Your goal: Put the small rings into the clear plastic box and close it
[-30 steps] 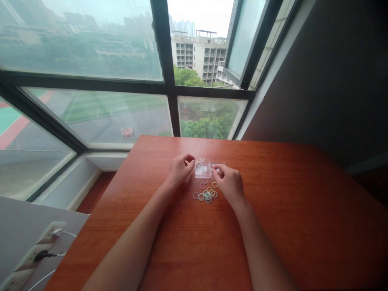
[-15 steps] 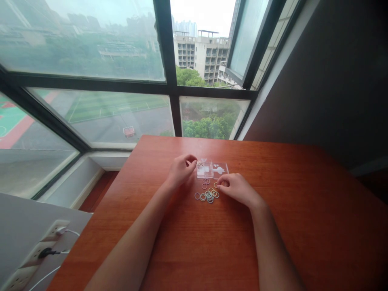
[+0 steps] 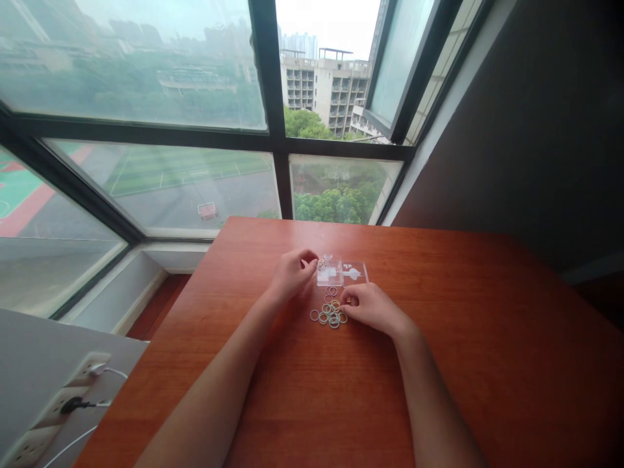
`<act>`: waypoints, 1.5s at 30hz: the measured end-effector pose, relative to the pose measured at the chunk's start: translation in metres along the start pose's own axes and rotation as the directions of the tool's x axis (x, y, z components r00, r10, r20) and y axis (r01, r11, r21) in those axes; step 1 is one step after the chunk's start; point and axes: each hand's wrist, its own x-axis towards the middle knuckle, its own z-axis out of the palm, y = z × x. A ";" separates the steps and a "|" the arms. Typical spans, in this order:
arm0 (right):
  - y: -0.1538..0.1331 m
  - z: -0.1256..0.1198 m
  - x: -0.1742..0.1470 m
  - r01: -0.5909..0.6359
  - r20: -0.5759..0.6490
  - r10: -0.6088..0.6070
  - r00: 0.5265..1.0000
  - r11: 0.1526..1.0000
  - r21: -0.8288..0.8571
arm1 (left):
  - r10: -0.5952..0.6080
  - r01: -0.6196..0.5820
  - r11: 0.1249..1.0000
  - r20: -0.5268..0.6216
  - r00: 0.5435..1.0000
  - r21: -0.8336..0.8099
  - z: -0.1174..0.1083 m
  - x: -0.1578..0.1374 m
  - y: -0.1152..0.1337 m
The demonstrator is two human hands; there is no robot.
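Worn on the head, the one camera looks forward and down across the table (image 3: pixel 322 403), the hands (image 3: pixel 292 273) small just below the frame's centre, the window (image 3: pixel 146 84) across its upper left.

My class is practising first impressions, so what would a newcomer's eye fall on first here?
Probably the cluster of small pastel rings on the red-brown table, with the right hand at its right edge. Just beyond lies a clear box, its lid open to the right, the left hand at its left side. Behind the table, a large dark-framed window looks onto a sports field and a pale building.
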 end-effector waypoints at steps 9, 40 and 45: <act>-0.003 -0.006 0.002 -0.055 -0.188 0.042 0.981 0.996 -0.064 | 0.017 -0.017 1.000 -0.003 1.000 -0.001 -0.001 0.000 0.001; -0.015 0.011 0.009 -0.098 -0.169 0.045 0.985 0.942 -0.322 | 0.053 -0.051 0.997 0.044 0.998 -0.054 0.006 0.000 -0.002; -0.012 0.013 0.010 -0.101 -0.189 0.041 0.981 0.942 -0.319 | 0.052 -0.049 0.997 0.047 0.998 -0.052 0.005 0.000 0.002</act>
